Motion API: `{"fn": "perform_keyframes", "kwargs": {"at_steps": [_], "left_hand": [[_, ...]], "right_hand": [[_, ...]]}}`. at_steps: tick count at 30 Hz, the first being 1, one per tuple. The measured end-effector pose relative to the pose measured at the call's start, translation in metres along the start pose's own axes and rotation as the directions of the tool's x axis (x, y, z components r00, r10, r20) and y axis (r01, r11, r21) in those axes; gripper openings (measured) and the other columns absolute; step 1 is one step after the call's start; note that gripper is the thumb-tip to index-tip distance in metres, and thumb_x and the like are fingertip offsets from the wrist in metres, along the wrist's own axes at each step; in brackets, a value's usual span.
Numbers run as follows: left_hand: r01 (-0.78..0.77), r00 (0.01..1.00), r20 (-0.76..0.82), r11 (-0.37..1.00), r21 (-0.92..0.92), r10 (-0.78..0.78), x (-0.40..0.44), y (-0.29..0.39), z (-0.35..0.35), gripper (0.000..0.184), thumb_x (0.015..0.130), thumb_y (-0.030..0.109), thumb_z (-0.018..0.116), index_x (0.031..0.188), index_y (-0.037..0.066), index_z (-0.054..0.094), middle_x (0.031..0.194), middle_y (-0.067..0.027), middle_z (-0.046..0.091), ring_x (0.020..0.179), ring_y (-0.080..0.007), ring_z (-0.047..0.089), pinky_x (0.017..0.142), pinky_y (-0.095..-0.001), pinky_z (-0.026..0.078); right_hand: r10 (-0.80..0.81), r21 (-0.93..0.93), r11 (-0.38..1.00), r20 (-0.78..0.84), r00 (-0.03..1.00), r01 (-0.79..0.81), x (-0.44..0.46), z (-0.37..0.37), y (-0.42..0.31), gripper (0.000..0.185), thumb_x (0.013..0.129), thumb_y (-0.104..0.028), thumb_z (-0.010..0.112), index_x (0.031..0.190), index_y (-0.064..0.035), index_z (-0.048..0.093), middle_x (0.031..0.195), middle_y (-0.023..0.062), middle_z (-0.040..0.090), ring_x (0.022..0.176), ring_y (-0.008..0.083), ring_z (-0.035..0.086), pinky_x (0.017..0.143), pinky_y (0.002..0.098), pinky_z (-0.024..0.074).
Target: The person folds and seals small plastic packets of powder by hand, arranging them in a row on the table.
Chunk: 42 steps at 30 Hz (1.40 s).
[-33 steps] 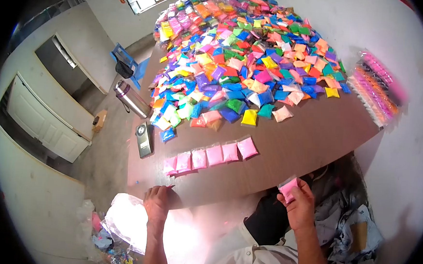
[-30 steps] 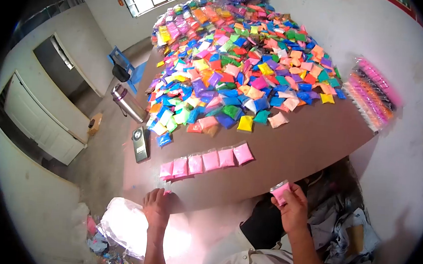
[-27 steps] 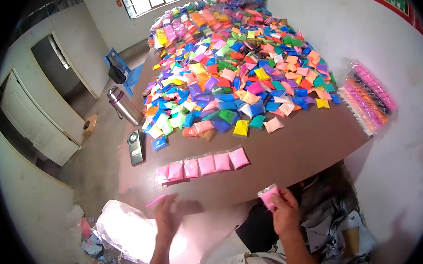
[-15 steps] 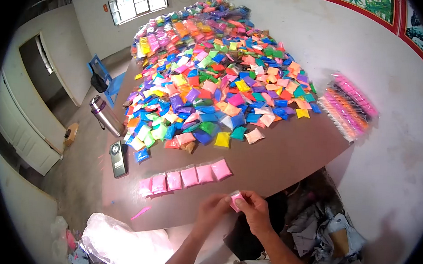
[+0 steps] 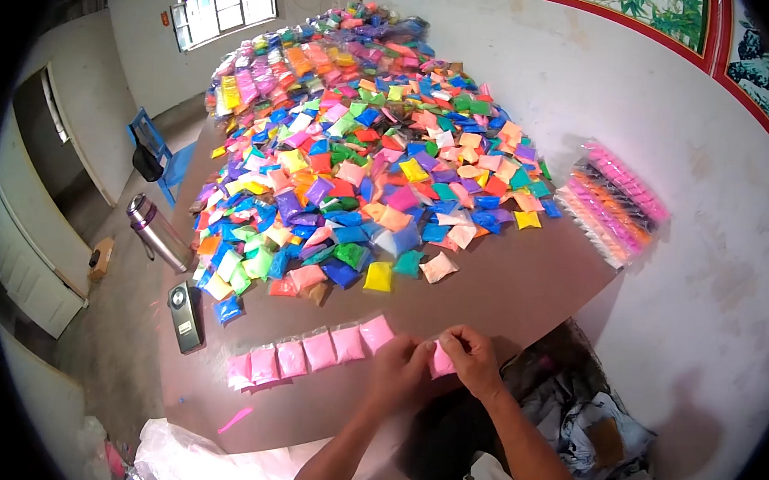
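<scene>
My right hand [image 5: 474, 362] pinches a small clear packet of pink filling [image 5: 441, 361] at its top, over the near edge of the table. My left hand [image 5: 401, 366], slightly blurred, has its thumb and fingers closed at the left edge of the same packet. Just left of my left hand lies a row of several similar pink packets [image 5: 319, 349], side by side and slightly overlapping on the brown table [image 5: 505, 287]. A thin pink strip [image 5: 235, 420] lies in front of the row.
A large heap of colourful packets [image 5: 353, 185] covers the table's far part. Along the left edge are a steel flask [image 5: 158, 233] and a dark handheld device [image 5: 186, 318]. Bundled packet strips [image 5: 615, 206] lie by the right wall. White plastic sheeting [image 5: 204, 458] lies in front.
Both hands have moved the pink packet away from my body, roughly into line with the row's right end. More of the packet shows. The whole view has shifted slightly.
</scene>
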<state>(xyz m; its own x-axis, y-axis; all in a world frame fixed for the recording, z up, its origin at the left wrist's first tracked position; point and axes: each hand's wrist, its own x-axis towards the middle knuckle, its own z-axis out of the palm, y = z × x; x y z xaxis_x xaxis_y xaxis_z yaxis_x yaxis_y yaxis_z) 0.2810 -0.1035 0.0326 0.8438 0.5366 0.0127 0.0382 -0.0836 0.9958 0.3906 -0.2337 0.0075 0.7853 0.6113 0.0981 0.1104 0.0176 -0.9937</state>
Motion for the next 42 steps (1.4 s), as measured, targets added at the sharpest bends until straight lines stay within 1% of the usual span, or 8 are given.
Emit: {"fn": "perform_keyframes", "kwargs": {"at_steps": [7, 11, 13, 19, 25, 32, 34, 42], "left_hand": [[0.223, 0.967, 0.191, 0.916, -0.335, -0.166, 0.057, 0.004, 0.057, 0.030, 0.099, 0.027, 0.066, 0.102, -0.003, 0.069, 0.085, -0.0013, 0.065, 0.080, -0.0080, 0.058, 0.069, -0.0243, 0.048], [0.225, 0.955, 0.275, 0.876, -0.426, -0.111, 0.094, -0.043, 0.090, 0.034, 0.100, 0.028, 0.064, 0.105, -0.005, 0.069, 0.090, -0.0023, 0.066, 0.082, -0.0088, 0.058, 0.070, -0.0259, 0.048], [-0.023, 0.992, 0.113, 0.964, -0.263, 0.054, 0.108, -0.041, 0.099, 0.032, 0.101, 0.028, 0.065, 0.090, -0.002, 0.068, 0.070, -0.0003, 0.059, 0.066, -0.0079, 0.051, 0.057, -0.0289, 0.042], [-0.188, 0.981, 0.049, 0.981, -0.037, 0.190, 0.124, -0.041, 0.093, 0.029, 0.099, 0.023, 0.065, 0.086, -0.003, 0.065, 0.064, -0.0127, 0.054, 0.060, -0.0113, 0.048, 0.054, -0.0328, 0.040], [-0.171, 0.982, 0.058, 0.980, -0.103, 0.178, 0.121, -0.035, 0.095, 0.028, 0.098, 0.024, 0.066, 0.088, -0.003, 0.067, 0.064, -0.0126, 0.056, 0.057, -0.0134, 0.048, 0.052, -0.0332, 0.039], [-0.053, 0.989, 0.136, 0.998, -0.023, 0.055, 0.116, -0.015, 0.095, 0.034, 0.101, 0.027, 0.061, 0.093, -0.005, 0.067, 0.072, -0.0184, 0.064, 0.068, -0.0146, 0.060, 0.062, -0.0339, 0.048], [-0.132, 0.983, 0.129, 0.991, -0.007, 0.132, 0.119, -0.029, 0.098, 0.033, 0.100, 0.028, 0.063, 0.090, -0.003, 0.067, 0.070, -0.0229, 0.062, 0.061, -0.0245, 0.065, 0.057, -0.0383, 0.047], [-0.169, 0.981, 0.094, 0.986, 0.001, 0.168, 0.118, -0.030, 0.094, 0.033, 0.102, 0.027, 0.061, 0.090, -0.003, 0.067, 0.069, -0.0220, 0.061, 0.056, -0.0268, 0.061, 0.056, -0.0386, 0.046]], "right_hand": [[-0.163, -0.060, 0.986, -0.196, 0.967, 0.154, 0.038, -0.039, 0.004, 0.015, 0.100, -0.015, 0.063, 0.095, -0.0014, 0.066, 0.078, -0.0019, 0.060, 0.073, 0.0064, 0.054, 0.065, 0.0252, 0.0467], [-0.090, -0.063, 0.995, -0.281, 0.956, 0.075, 0.056, -0.053, 0.017, 0.014, 0.100, -0.014, 0.062, 0.095, -0.0012, 0.065, 0.078, 0.0001, 0.061, 0.073, 0.0085, 0.054, 0.067, 0.0257, 0.0466], [-0.163, -0.218, 0.971, -0.298, 0.941, 0.099, 0.068, -0.063, 0.027, 0.013, 0.100, -0.013, 0.062, 0.096, -0.0008, 0.065, 0.078, 0.0026, 0.061, 0.073, 0.0101, 0.055, 0.068, 0.0266, 0.0466], [-0.192, -0.270, 0.957, -0.313, 0.930, 0.107, 0.077, -0.057, 0.030, 0.016, 0.100, -0.014, 0.060, 0.096, 0.0007, 0.065, 0.077, 0.0033, 0.060, 0.074, 0.0099, 0.055, 0.067, 0.0277, 0.0458], [-0.090, -0.161, 0.986, -0.310, 0.947, 0.041, 0.071, -0.064, 0.033, 0.019, 0.101, -0.015, 0.060, 0.097, 0.0016, 0.067, 0.080, 0.0000, 0.061, 0.074, 0.0082, 0.054, 0.067, 0.0266, 0.0456], [-0.196, -0.231, 0.969, -0.498, 0.845, 0.089, 0.068, -0.057, 0.033, 0.019, 0.102, -0.015, 0.060, 0.096, 0.0014, 0.067, 0.080, -0.0004, 0.062, 0.075, 0.0077, 0.055, 0.069, 0.0264, 0.0469], [-0.145, -0.229, 0.973, -0.495, 0.856, 0.033, 0.067, -0.055, 0.031, 0.020, 0.102, -0.017, 0.061, 0.097, 0.0012, 0.067, 0.080, 0.0005, 0.061, 0.075, 0.0077, 0.055, 0.068, 0.0263, 0.0470], [-0.172, -0.316, 0.947, -0.343, 0.923, 0.059, 0.069, -0.058, 0.022, 0.020, 0.103, -0.019, 0.058, 0.096, -0.0011, 0.064, 0.077, -0.0006, 0.058, 0.072, 0.0072, 0.052, 0.066, 0.0258, 0.0449]]}}
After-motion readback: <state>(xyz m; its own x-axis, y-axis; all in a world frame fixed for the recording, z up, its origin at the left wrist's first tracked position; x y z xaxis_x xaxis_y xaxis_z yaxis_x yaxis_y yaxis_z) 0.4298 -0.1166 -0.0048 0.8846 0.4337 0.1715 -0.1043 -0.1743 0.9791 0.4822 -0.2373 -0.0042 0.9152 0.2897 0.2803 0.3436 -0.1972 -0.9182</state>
